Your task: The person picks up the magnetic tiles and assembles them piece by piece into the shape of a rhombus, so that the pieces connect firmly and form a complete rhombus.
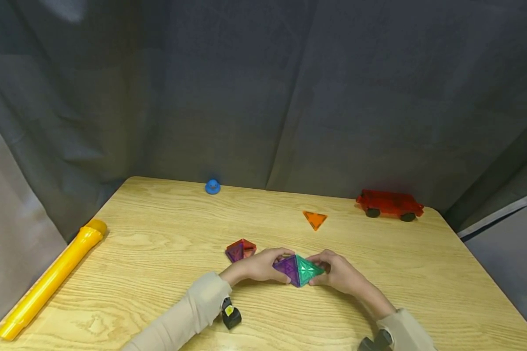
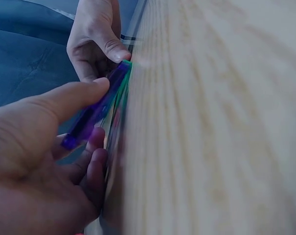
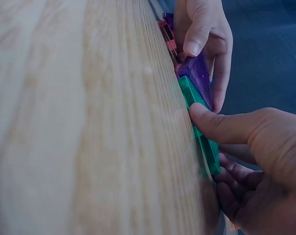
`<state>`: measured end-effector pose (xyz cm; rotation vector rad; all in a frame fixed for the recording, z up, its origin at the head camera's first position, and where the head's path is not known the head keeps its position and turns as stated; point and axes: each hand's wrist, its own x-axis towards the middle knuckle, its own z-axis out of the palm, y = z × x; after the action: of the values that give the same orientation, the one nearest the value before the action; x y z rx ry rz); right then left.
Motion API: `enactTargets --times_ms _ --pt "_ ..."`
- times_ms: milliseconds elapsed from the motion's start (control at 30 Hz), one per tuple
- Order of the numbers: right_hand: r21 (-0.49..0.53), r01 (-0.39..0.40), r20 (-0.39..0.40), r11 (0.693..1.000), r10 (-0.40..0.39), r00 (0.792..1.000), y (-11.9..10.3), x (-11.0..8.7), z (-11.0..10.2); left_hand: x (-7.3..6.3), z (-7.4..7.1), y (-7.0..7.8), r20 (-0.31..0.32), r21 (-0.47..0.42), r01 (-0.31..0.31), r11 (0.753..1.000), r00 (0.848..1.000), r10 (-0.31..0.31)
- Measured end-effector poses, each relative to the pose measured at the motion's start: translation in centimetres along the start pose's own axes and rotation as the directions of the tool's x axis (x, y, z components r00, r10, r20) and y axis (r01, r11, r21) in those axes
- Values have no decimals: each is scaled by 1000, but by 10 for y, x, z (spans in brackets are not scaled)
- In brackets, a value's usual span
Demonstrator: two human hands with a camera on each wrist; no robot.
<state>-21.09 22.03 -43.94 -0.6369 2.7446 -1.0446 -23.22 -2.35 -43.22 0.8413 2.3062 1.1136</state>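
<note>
Near the table's front middle, my left hand pinches a translucent purple triangular magnetic tile between thumb and fingers. My right hand grips a green triangular magnetic tile the same way. The two tiles meet along one edge and form a diamond in the head view. From the left wrist, the purple tile looks tilted over the wood. In the right wrist view the green tile has its edge close to the tabletop. Just behind my left wrist sits a small cluster of red and purple triangular tiles.
An orange triangular tile lies flat beyond my hands. Farther back stand a red wheeled car base on the right and a blue toy duck on the left. A long yellow stick with a rounded end lies along the table's left edge.
</note>
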Motion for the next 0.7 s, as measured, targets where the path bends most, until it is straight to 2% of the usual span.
enactTargets --times_ms 200,700 --pt "-10 -3 13 1000 3 1000 -1 0 0 -1 0 0 -9 -66 1 998 1000 -2" --pt "-10 1 56 1000 0 998 -3 2 -1 0 1 -1 -16 -68 -3 998 1000 2"
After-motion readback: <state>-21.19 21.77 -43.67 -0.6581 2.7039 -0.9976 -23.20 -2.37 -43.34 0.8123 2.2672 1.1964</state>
